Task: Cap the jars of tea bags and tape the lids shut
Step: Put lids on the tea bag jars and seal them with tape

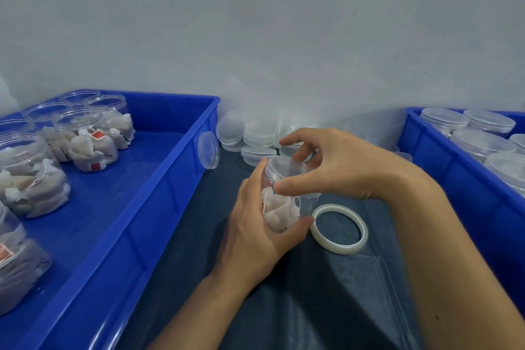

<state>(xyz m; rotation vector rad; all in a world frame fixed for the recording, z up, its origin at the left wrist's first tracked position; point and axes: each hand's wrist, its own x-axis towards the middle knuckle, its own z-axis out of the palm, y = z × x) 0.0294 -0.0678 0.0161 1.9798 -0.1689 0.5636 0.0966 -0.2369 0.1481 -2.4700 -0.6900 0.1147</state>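
My left hand (255, 224) grips a clear jar of tea bags (279, 213) over the dark cloth, tilted toward me. A clear lid (285, 167) sits on the jar's mouth, and my right hand (335, 165) holds it by the rim between thumb and curled fingers. A roll of clear tape (339, 229) lies flat on the cloth just right of the jar. Loose clear lids (255, 136) are piled behind the jar against the wall.
A blue crate (159, 179) on the left holds several uncapped jars of tea bags (85, 142). One lid (208, 150) leans on its outer wall. A second blue crate (443, 167) at the right holds capped jars (480, 142). A grey wall stands behind.
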